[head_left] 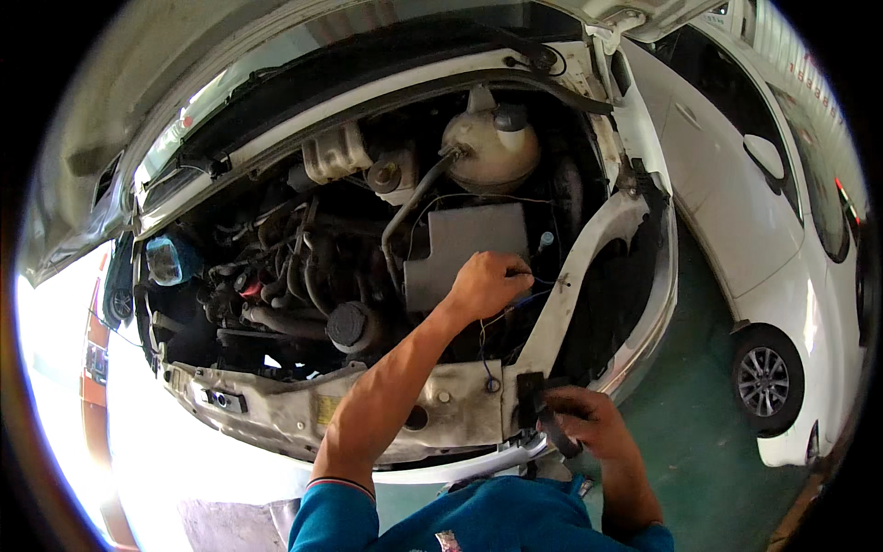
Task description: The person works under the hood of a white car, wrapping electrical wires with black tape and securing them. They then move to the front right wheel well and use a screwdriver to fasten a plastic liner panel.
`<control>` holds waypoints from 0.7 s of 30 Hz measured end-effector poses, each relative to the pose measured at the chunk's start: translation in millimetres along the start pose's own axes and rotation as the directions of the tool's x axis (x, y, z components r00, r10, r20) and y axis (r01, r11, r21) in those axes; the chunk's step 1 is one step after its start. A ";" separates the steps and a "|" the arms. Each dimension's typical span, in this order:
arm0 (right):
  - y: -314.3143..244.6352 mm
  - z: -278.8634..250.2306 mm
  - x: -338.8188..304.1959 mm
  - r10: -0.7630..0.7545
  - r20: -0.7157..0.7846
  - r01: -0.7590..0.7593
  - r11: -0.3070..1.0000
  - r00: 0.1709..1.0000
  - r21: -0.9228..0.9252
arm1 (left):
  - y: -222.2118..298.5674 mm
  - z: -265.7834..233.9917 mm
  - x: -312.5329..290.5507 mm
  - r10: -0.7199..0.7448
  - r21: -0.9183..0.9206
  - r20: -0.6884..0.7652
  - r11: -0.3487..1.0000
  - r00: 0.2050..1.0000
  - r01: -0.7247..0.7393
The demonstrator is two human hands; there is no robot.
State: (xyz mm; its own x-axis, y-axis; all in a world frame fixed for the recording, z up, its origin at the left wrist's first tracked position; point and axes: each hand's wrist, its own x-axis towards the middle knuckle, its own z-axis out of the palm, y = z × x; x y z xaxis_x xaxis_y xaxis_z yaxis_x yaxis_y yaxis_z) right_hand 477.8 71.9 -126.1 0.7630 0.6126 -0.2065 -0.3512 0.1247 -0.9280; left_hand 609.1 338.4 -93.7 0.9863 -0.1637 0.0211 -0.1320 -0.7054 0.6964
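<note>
Over the edge of a flat grey cover in the engine bay, my left hand is closed with its fingers curled down. Thin wires come out from beneath it, some blue, one yellowish. The fingertips are hidden, so what they pinch does not show. A small pale-blue connector-like piece is just beyond the fingers. At the front right of the bay, my right hand is closed round a black curved strip-like piece. Beside that piece, a black flat block lies on the white front frame.
A rounded coolant tank with a black cap stands at the back, its hose running forward. Dark hoses and a round black cap are left of my forearm. The raised hood overhangs the left. Another white car is parked at right.
</note>
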 end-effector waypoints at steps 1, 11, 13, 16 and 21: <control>11.1 -7.4 4.9 -0.046 -0.021 0.046 0.999 0.999 -0.015 | 2.4 2.4 3.4 0.009 -0.021 0.016 1.000 1.000 -0.008; -15.1 -0.2 59.5 -0.042 -0.230 0.086 0.979 0.972 0.183 | -12.5 -11.8 -0.3 0.109 -0.209 0.098 0.974 0.989 -0.087; -14.5 4.1 71.7 -0.013 -0.266 0.072 0.975 0.964 0.213 | -5.5 -18.9 -3.0 0.026 -0.160 0.125 0.987 0.992 -0.006; -21.4 12.7 84.6 0.064 -0.295 0.021 0.961 0.953 0.275 | -12.5 -15.9 -1.6 0.037 -0.049 0.102 0.998 0.994 -0.032; -24.9 8.8 101.4 0.128 -0.272 -0.028 0.938 0.954 0.344 | -23.9 -11.3 2.2 0.239 0.157 0.080 0.956 0.968 -0.249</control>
State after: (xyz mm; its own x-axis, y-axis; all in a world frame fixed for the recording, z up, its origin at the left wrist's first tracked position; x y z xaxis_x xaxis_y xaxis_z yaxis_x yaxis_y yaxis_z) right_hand 559.1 137.8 -121.2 0.8301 0.3881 -0.4004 -0.5379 0.3685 -0.7582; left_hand 615.6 362.7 -102.2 0.9150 -0.3823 0.1290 -0.3871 -0.7418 0.5477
